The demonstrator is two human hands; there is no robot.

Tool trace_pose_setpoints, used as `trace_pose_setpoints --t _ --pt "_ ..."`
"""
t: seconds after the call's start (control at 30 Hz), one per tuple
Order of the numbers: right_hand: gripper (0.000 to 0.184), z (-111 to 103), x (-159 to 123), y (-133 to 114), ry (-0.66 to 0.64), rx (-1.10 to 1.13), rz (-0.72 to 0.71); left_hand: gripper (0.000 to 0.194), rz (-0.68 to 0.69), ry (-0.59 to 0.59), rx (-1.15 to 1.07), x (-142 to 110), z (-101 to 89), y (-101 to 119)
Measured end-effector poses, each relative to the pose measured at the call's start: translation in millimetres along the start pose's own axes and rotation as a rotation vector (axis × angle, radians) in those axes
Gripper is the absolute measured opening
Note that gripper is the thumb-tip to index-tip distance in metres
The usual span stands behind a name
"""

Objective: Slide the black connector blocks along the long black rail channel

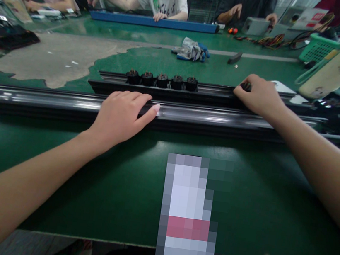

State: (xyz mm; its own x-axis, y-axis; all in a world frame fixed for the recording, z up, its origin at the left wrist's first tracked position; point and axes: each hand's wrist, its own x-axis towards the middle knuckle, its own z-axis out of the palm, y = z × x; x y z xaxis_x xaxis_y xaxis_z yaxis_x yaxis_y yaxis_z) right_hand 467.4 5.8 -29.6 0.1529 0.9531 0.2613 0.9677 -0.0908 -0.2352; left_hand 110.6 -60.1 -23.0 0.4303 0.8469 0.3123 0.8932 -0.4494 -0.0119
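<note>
A long black metal channel (pixel 203 116) with a shiny inner face lies across the table in front of me. My left hand (pixel 121 115) grips it left of centre, fingers over the far side and thumb on the near side. Behind it, a second, shorter black channel (pixel 218 90) carries a row of several black round socket modules (pixel 162 80) with copper-coloured contacts on top. Near that channel's right part, my right hand (pixel 258 95) is closed in a pinch on a small black part (pixel 246 86), mostly hidden by the fingers.
A grey-and-blue glove (pixel 192 50) and a small dark block (pixel 235 58) lie farther back. At right are a tilted cream bottle (pixel 337 68) and a green basket (pixel 320 49). Across the green table (pixel 110 203), people work, one with hands at a long blue bar (pixel 155 22).
</note>
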Motion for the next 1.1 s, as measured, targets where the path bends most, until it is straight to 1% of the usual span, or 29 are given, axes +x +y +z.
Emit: trace_pose_setpoints --t 0.3,0.47,0.63,0.8,0.97,1.1 --pt "0.031 2.6 0.9 2.2 0.022 0.022 -0.033 0.068 0.004 -0.005 0.001 0.2 -1.6 1.5" --pt "0.032 0.5 2.7 3.6 0.014 0.014 -0.056 0.068 -0.002 -0.013 -0.006 0.0 -2.2 2.1" --pt "0.034 -0.8 1.4 2.6 0.02 0.023 -0.052 0.066 0.001 -0.011 -0.014 0.2 -1.5 1.5" --pt "0.036 4.3 3.4 3.3 0.077 -0.006 -0.038 0.068 0.001 -0.009 -0.017 0.4 -1.9 2.0" --pt "0.036 6.5 4.1 5.8 0.104 0.018 -0.042 0.068 0.003 -0.005 -0.007 0.7 -1.4 1.5" --pt "0.035 6.6 2.3 4.2 0.084 -0.006 -0.028 0.067 0.002 -0.007 -0.009 0.8 -0.6 0.8"
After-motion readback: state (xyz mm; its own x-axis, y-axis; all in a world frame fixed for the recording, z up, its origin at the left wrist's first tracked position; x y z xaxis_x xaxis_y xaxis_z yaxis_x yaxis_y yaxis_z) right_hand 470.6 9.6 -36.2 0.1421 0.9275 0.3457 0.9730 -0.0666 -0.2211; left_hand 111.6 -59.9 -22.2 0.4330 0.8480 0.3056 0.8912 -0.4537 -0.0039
